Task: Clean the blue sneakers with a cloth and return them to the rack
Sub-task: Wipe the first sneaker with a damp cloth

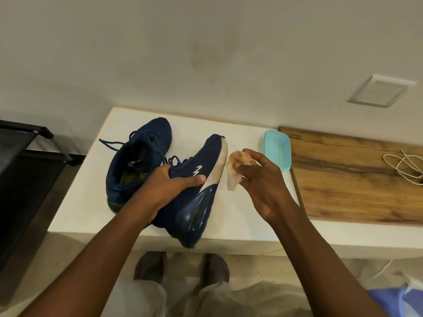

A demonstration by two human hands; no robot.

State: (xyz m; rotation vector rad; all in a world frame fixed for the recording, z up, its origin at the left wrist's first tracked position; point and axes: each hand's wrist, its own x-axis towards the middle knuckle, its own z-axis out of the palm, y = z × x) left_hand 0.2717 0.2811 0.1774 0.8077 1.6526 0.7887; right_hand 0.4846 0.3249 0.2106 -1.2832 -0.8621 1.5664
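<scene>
While the left hand [176, 179] curls round the near sneaker [194, 202], thumb across its side, tipping it on edge with the pale sole turned right, the right hand [263, 179] pinches a crumpled yellowish cloth [235, 170] right beside that sole. The second sneaker [137, 161] sits upright on the white table [91, 191], just left and farther back. A turquoise dish [278, 149] lies right of the cloth, against a wooden board [354, 179]. The dark rack [27, 145] stands left of the table.
</scene>
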